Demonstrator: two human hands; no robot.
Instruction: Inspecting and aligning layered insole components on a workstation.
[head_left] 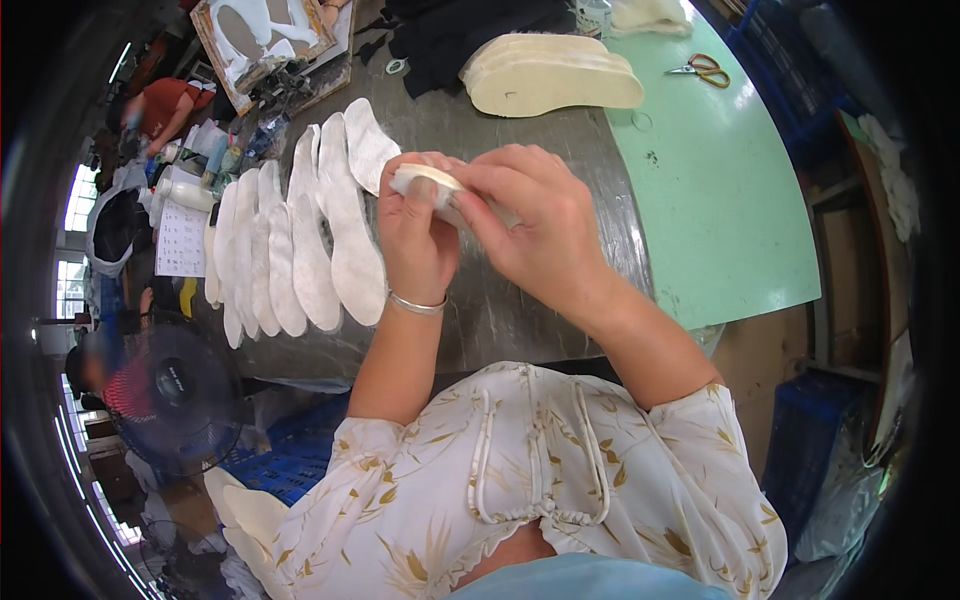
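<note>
Both of my hands meet over the table around a cream-and-white insole [430, 175], seen nearly edge-on. My left hand [415, 235], with a bangle at its wrist, grips it from the left with the thumb on its near face. My right hand [545, 220] pinches its right end between thumb and fingers. Much of the insole is hidden by the fingers. Left of my hands, several white fuzzy insoles [355, 250] lie overlapped in rows. One more white insole [368, 145] lies just behind my left hand.
A stack of cream insoles [555, 85] stands at the back. Scissors [705, 70] lie on the green board [720, 200] at right. A framed screen [262, 40] sits at the back left, near bottles and a written sheet [181, 240]. A fan [175, 390] stands left; other people are beyond.
</note>
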